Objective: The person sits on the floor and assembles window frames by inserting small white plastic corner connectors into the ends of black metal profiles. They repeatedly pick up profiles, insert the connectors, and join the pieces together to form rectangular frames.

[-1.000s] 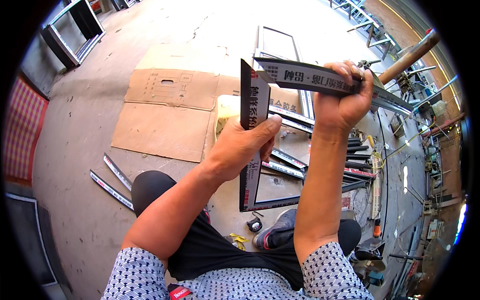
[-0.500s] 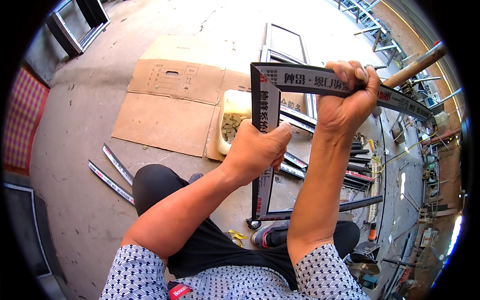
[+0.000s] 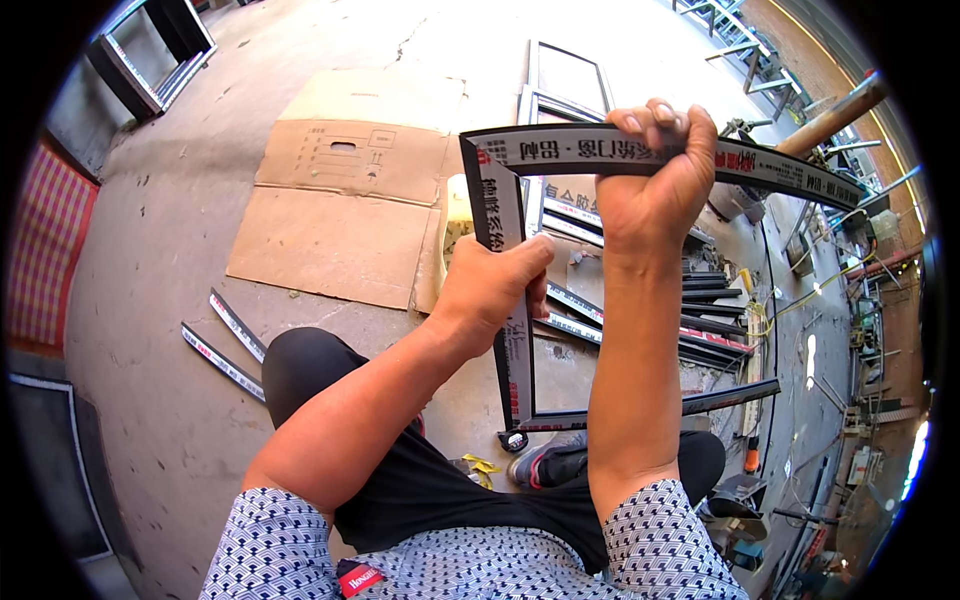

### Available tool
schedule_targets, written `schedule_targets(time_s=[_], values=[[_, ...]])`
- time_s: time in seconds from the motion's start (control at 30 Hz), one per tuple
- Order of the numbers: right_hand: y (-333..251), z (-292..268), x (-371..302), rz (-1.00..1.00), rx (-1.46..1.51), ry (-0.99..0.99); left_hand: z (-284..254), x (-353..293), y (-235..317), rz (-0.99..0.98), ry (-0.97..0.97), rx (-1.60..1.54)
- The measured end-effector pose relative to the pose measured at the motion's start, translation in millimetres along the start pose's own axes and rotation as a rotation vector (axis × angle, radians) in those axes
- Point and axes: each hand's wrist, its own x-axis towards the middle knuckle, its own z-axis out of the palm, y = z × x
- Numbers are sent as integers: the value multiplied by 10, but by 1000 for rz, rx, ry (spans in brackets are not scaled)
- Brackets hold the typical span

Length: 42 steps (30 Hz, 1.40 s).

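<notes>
I hold up a three-sided window frame [image 3: 560,152] of dark metal profiles covered with printed pale film. My left hand [image 3: 490,280] is closed round its upright side piece. Higher and to the right, my right hand [image 3: 660,175] grips the long top bar from below, fingers wrapped over it. Two corners show joined at the left; the lower bar [image 3: 715,397] runs right, passing behind my right forearm. Beyond my left hand, a pale tub [image 3: 455,200] is mostly hidden by the frame.
Flattened cardboard [image 3: 330,235] lies ahead on the concrete floor. Two loose strips [image 3: 222,362] rest by my left knee. More dark profiles [image 3: 710,330] lie on the right, with finished-looking frames [image 3: 570,75] farther off. A wooden pole [image 3: 835,115] and cluttered machinery line the right side.
Both hands and the frame have shifted left together. The frame's upright side now leans more, its top farther left, and it covers more of the tub. Both grips stay closed.
</notes>
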Motion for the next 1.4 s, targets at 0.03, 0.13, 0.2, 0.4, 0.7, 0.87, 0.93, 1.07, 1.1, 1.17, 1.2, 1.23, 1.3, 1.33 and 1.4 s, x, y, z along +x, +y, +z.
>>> schedule_targets(time_s=[0.03, 0.13, 0.2, 0.4, 0.7, 0.87, 0.93, 1.07, 1.1, 1.17, 1.2, 1.23, 1.3, 1.33, 1.4], values=[[3, -1, -17, -3, -14, -10, 11, 12, 6, 3, 39, 9], [29, 2, -81, -15, -65, -14, 11, 36, -14, -13, 139, 83], [13, -32, -63, -6, -101, -40, -10, 81, -62, 30, 131, 127], [-230, -295, -12, 31, -214, -202, -50, 48, -127, -14, -20, 638], [-313, -796, -708, 126, -545, -128, -75, -227, 132, -345, -828, 1054], [-41, -1043, -1226, 268, -914, -130, -224, -70, 348, 125, -425, 566], [88, -1098, -1383, 386, -980, -67, -154, -3, 255, 368, -251, 536], [417, -1385, -1653, 492, -937, -120, -37, 31, 83, 407, -403, 558], [495, -1451, -1704, 457, -968, -158, -27, 7, 60, 367, -447, 544], [596, -1484, -1805, 413, -1056, -185, -23, -54, 24, 325, -348, 511], [641, -1564, -1853, 422, -1089, -190, -2, -88, 25, 304, -294, 523], [667, -1642, -1900, 433, -1125, -190, 23, -108, 13, 280, -245, 532], [721, -1762, -1987, 428, -1168, -187, 33, -113, -15, 241, -175, 523], [751, -1808, -2020, 421, -1196, -195, 20, -114, -31, 226, -155, 504], [811, -1884, -2092, 437, -1174, -169, 6, -111, -72, 215, -128, 471]])
